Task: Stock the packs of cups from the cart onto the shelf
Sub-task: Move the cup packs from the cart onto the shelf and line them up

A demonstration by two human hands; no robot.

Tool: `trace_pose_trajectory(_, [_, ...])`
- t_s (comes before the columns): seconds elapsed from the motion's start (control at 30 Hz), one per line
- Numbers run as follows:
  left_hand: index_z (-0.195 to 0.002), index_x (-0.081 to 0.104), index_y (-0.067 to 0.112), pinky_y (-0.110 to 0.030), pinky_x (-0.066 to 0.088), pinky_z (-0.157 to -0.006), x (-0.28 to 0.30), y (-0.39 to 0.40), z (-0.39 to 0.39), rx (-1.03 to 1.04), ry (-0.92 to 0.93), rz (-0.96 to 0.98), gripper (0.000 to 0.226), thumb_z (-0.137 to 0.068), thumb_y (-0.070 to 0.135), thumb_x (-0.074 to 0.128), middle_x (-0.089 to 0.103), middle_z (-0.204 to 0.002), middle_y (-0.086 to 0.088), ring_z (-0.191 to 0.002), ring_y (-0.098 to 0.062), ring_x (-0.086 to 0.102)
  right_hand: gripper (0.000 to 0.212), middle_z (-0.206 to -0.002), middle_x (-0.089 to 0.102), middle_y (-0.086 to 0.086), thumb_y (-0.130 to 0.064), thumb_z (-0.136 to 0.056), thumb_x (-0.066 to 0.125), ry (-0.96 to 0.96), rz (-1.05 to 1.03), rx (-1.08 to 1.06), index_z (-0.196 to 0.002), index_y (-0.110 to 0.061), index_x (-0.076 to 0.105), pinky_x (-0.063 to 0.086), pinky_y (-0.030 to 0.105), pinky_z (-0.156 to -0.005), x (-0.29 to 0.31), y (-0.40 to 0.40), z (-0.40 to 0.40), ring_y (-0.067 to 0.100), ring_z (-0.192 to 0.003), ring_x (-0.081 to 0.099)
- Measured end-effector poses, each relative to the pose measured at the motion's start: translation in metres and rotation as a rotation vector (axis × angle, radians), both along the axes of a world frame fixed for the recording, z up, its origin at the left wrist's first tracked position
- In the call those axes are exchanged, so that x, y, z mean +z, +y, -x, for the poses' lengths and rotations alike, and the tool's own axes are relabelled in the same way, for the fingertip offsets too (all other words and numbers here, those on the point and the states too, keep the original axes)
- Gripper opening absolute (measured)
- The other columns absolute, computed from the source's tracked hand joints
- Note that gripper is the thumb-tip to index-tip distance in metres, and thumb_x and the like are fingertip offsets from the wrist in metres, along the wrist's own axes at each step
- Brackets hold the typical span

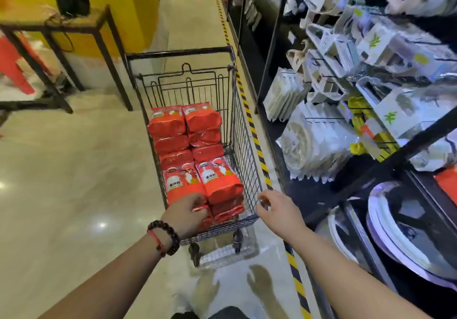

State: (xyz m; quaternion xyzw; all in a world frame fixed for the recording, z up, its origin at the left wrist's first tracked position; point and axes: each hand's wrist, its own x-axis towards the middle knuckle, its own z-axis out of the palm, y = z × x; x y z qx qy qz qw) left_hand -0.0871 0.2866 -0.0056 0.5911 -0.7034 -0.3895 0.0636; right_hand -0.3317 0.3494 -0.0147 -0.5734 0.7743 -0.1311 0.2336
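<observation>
Here the first pick looks to be in hand. On the right stands the dark shelf point(341, 192), already crowded with white goods; left of it the wire cart point(244, 145) holds the red packs of cups point(197, 150), stacked in two columns from near to far. The left hand point(188, 212) reaches palm-down over the near rim, fingers curled onto the nearest pack. The right hand point(277, 210) hovers by the near-right corner, fingers loosely bent, holding nothing. Next probably calls for lifting that pack clear and swinging right.

red cup packs point(197, 155), stacked in wire cart point(244, 145)
</observation>
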Motion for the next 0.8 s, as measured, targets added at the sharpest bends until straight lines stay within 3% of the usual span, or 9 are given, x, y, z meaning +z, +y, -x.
trace_pose_trajectory(0.17, [-0.115, 0.061, 0.022, -0.027, 0.047, -0.088, -0.01, -0.022, -0.061, 0.049, 0.011, -0.017, 0.032, -0.085, 0.034, 0.058, 0.066, -0.115, -0.001, -0.104, -0.02, 0.06, 0.025, -0.102, 0.066, -0.008, -0.034, -0.091, 0.057, -0.015, -0.038, 0.071, -0.113, -0.025, 0.066, 0.054, 0.036, -0.081, -0.004, -0.032, -0.057, 0.014, -0.096, 0.062])
trace_pose_trajectory(0.33, [-0.114, 0.06, 0.026, -0.024, 0.041, -0.081, -0.029, -0.044, -0.102, 0.082, 0.034, -0.049, 0.028, -0.089, 0.039, 0.059, 0.062, -0.114, 0.005, -0.101, -0.014, 0.057, 0.022, -0.103, 0.066, -0.008, -0.034, -0.092, 0.058, 0.017, -0.055, 0.063, -0.112, -0.026, 0.065, 0.047, 0.03, -0.072, -0.012, -0.058, -0.088, 0.014, -0.092, 0.059])
trace_pose_trajectory(0.47, [-0.116, 0.061, 0.025, -0.024, 0.04, -0.081, -0.041, -0.061, -0.108, 0.11, 0.036, -0.116, 0.031, -0.088, 0.038, 0.059, 0.061, -0.113, 0.005, -0.1, -0.014, 0.057, 0.02, -0.102, 0.067, -0.005, -0.033, -0.091, 0.058, 0.031, -0.106, 0.05, -0.108, -0.024, 0.066, 0.052, 0.034, -0.077, -0.02, -0.077, -0.09, 0.018, -0.093, 0.061])
trace_pose_trajectory(0.63, [-0.11, 0.061, 0.024, -0.023, 0.04, -0.075, -0.055, -0.087, -0.096, 0.191, 0.058, -0.181, 0.026, -0.087, 0.038, 0.061, 0.062, -0.107, 0.006, -0.096, -0.013, 0.057, 0.017, -0.093, 0.065, -0.006, -0.031, -0.091, 0.056, 0.036, -0.188, 0.049, -0.104, -0.023, 0.064, 0.048, 0.029, -0.064, -0.042, -0.116, -0.076, 0.018, -0.086, 0.06])
trace_pose_trajectory(0.8, [-0.102, 0.061, 0.023, -0.025, 0.042, -0.069, -0.067, -0.119, -0.078, 0.278, 0.057, -0.253, 0.017, -0.086, 0.03, 0.059, 0.064, -0.099, 0.003, -0.089, -0.015, 0.059, 0.027, -0.105, 0.068, -0.002, -0.033, -0.091, 0.06, -0.078, -0.262, -0.018, -0.115, -0.023, 0.065, 0.054, 0.034, -0.078, -0.082, -0.168, -0.053, 0.02, -0.092, 0.063])
